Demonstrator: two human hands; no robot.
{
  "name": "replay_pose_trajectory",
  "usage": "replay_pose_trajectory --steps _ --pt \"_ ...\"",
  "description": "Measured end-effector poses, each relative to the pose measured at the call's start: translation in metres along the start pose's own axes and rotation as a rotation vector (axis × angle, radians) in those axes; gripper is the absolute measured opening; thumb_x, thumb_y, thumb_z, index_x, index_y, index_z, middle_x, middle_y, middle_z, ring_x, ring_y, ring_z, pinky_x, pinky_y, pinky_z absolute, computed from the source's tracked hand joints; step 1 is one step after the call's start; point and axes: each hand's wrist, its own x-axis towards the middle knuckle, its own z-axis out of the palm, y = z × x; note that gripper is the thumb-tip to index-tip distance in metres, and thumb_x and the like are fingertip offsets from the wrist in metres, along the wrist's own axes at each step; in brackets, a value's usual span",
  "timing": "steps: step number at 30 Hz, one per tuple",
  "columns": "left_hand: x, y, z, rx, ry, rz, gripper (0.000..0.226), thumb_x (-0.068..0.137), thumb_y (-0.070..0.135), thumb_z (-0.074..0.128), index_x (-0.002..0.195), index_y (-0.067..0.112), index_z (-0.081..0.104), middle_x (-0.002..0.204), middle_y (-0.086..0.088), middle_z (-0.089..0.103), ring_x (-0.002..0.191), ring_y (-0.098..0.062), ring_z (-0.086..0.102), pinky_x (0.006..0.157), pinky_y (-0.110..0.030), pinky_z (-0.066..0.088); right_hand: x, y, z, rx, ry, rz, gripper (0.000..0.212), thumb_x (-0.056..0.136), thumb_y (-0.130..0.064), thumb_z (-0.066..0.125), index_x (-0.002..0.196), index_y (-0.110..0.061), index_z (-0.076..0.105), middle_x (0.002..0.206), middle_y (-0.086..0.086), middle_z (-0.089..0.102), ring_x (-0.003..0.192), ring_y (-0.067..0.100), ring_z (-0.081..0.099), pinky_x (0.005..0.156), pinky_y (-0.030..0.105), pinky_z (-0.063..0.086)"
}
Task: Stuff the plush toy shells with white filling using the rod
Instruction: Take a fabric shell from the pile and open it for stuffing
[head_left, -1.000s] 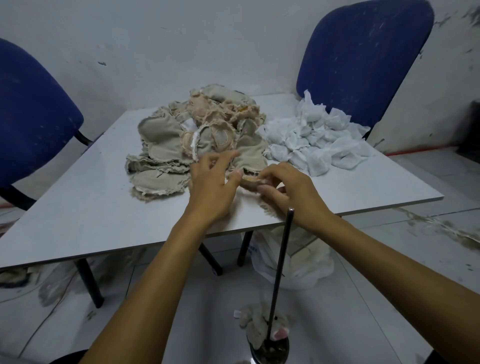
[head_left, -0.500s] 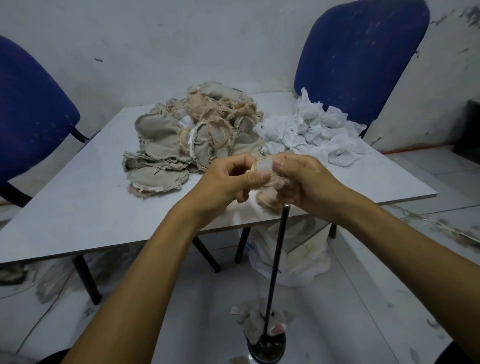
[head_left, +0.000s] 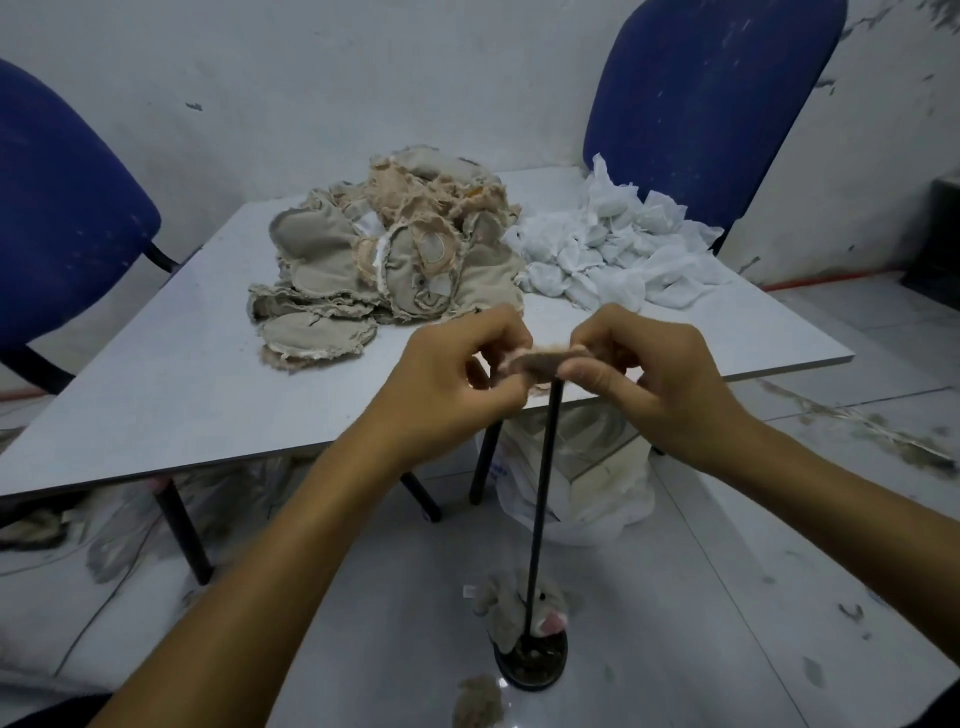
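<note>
Both hands are up in front of the white table (head_left: 156, 395), pinching one small fuzzy tan plush shell (head_left: 537, 359) between them. Left hand (head_left: 452, 387) has curled fingers gripping its left end, right hand (head_left: 654, 379) clamps the right end with thumb and fingers. The shell sits right at the top tip of the thin black upright rod (head_left: 543, 499), which stands on a round base on the floor.

Left hand (head_left: 447, 384), right hand (head_left: 654, 379), both pinching.
</note>
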Motion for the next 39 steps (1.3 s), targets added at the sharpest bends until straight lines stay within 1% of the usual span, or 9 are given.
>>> replay_pose_trajectory --steps 3,6,14,20,26,31,33,37,39 --pt "-0.008 0.005 0.009 0.28 0.095 0.251 0.015 0.079 -0.003 0.072 0.081 0.009 0.063 0.072 0.002 0.058 0.063 -0.013 0.052 0.056 -0.028 0.045 -0.013 0.0 -0.002 -0.103 -0.015 -0.122 0.022 0.089 -0.032 0.063 0.089 -0.01 0.063 0.074 -0.014 0.054 0.067 0.002 0.049 0.063 0.004 0.037" --pt "-0.015 0.002 0.015 0.337 0.158 0.328 0.012 0.079 -0.006 0.074 0.083 0.003 0.066 0.073 -0.003 0.059 0.065 -0.011 0.049 0.056 -0.028 0.046 -0.022 0.004 0.002 -0.151 -0.064 -0.136 0.035 0.085 -0.035 0.065 0.095 -0.002 0.067 0.078 0.004 0.062 0.069 0.009 0.05 0.066 0.01 0.04" --pt "-0.027 -0.004 0.035 0.231 0.204 0.204 0.02 0.079 -0.01 0.07 0.095 0.001 0.065 0.092 -0.005 0.061 0.082 -0.007 0.052 0.065 -0.024 0.05 -0.034 0.002 0.009 -0.027 -0.023 0.015 0.022 0.088 -0.015 0.074 0.107 -0.008 0.066 0.087 0.003 0.066 0.071 0.014 0.061 0.061 0.028 0.053" --pt "-0.003 0.002 0.014 -0.078 0.199 0.084 0.011 0.087 0.015 0.072 0.094 0.013 0.063 0.106 -0.001 0.06 0.101 -0.016 0.061 0.079 -0.028 0.053 -0.004 -0.005 -0.006 0.224 0.078 0.277 0.029 0.083 -0.034 0.07 0.092 -0.007 0.066 0.089 -0.001 0.062 0.085 0.009 0.061 0.069 0.017 0.05" --pt "0.011 -0.001 0.028 -0.28 0.301 -0.165 0.019 0.093 0.006 0.064 0.081 0.013 0.052 0.077 -0.018 0.056 0.067 -0.024 0.059 0.061 -0.043 0.051 0.014 -0.013 0.015 0.681 0.159 0.551 0.03 0.085 -0.036 0.064 0.078 -0.007 0.062 0.064 -0.001 0.064 0.057 0.011 0.06 0.052 0.021 0.05" --pt "0.013 -0.01 0.03 0.021 0.396 -0.184 0.02 0.097 0.015 0.059 0.081 0.015 0.047 0.06 -0.007 0.057 0.049 -0.02 0.057 0.049 -0.03 0.047 0.016 -0.003 0.018 0.917 -0.094 0.631 0.015 0.081 -0.029 0.075 0.08 -0.015 0.071 0.079 0.007 0.066 0.081 0.024 0.064 0.078 0.035 0.056" --pt "0.011 -0.012 0.027 0.082 0.366 -0.144 0.015 0.098 0.016 0.058 0.087 0.014 0.048 0.059 -0.004 0.059 0.048 -0.013 0.058 0.049 -0.025 0.046 0.018 0.003 0.015 0.87 -0.083 0.648 0.01 0.08 -0.022 0.078 0.08 -0.015 0.071 0.078 0.007 0.068 0.081 0.022 0.067 0.081 0.037 0.058" --pt "0.008 -0.009 0.036 0.169 0.318 -0.035 0.015 0.095 0.008 0.056 0.086 0.013 0.045 0.067 -0.003 0.054 0.06 -0.024 0.056 0.054 -0.043 0.049 0.022 0.01 0.02 0.547 0.136 0.661 0.017 0.087 -0.005 0.069 0.072 -0.01 0.063 0.063 0.005 0.062 0.061 0.016 0.063 0.06 0.035 0.059" --pt "0.006 -0.01 0.044 0.25 0.306 0.015 0.019 0.09 0.005 0.056 0.083 0.016 0.042 0.071 0.0 0.048 0.065 -0.021 0.05 0.054 -0.04 0.045 0.021 0.009 0.027 0.33 0.206 0.598 0.019 0.083 -0.005 0.067 0.069 -0.011 0.058 0.062 0.003 0.057 0.059 0.024 0.063 0.055 0.038 0.057"
